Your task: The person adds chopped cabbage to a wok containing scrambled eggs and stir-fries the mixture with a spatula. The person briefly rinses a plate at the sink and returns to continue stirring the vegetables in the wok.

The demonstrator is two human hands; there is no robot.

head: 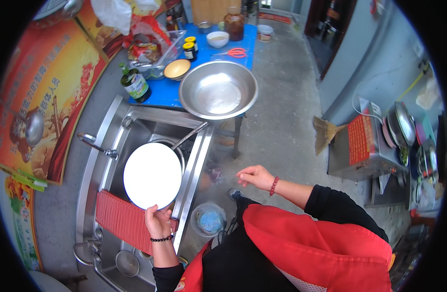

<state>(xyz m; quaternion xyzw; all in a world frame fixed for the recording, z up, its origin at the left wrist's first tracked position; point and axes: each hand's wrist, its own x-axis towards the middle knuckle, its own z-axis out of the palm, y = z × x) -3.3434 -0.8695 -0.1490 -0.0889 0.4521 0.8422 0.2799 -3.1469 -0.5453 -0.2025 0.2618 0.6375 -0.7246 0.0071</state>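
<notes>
My left hand (158, 223) grips the near edge of a round white plate (152, 176), thumb on top, above the stainless steel sink (205, 146). Behind the plate, partly hidden, a pan with a long metal handle (190, 135) sits in the far basin. A red ridged rack (123, 219) lies across the sink beside my left wrist. My right hand (255, 176) hangs over the floor to the right of the sink, fingers slightly curled, holding nothing. Past the sink, a large steel bowl (219, 90) rests at the near edge of a blue table (157, 93).
On the blue table are a green pump bottle (135, 84), a yellow bowl (177, 69), dark jars (189, 52) and red-handled scissors (236, 53). Two taps (98, 146) line the sink's left side. A plastic bucket (208, 220) stands on the floor; a straw broom (325, 134) leans by a metal cabinet (365, 146).
</notes>
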